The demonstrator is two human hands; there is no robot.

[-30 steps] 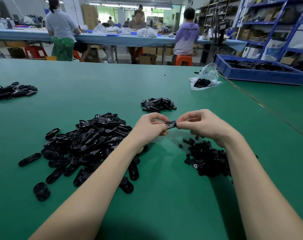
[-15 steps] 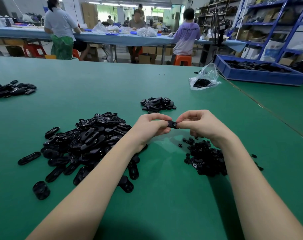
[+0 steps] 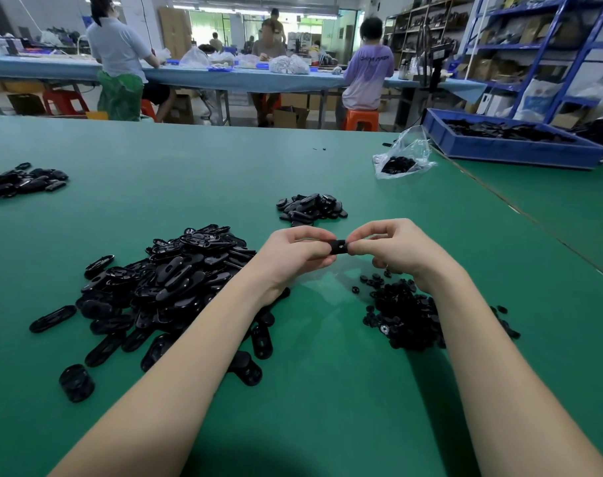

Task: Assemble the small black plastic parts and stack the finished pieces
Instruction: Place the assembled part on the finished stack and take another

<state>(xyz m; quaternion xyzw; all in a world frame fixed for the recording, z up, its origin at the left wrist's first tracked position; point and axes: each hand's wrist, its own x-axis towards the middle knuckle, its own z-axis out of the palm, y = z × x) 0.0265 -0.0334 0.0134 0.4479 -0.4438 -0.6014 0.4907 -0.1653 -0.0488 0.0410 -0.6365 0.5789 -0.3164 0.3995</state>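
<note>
small black part point(image 3: 338, 246), pinched between fingers point(image 3: 319, 250)

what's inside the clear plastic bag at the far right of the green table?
The clear plastic bag holds a small heap of black parts, seen through the film. Their shape and count are too small to make out, and the crumpled plastic hides whatever lies beneath the heap.

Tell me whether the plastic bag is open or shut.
Open: the plastic bag gapes at its upright mouth, with black parts showing inside.
</note>
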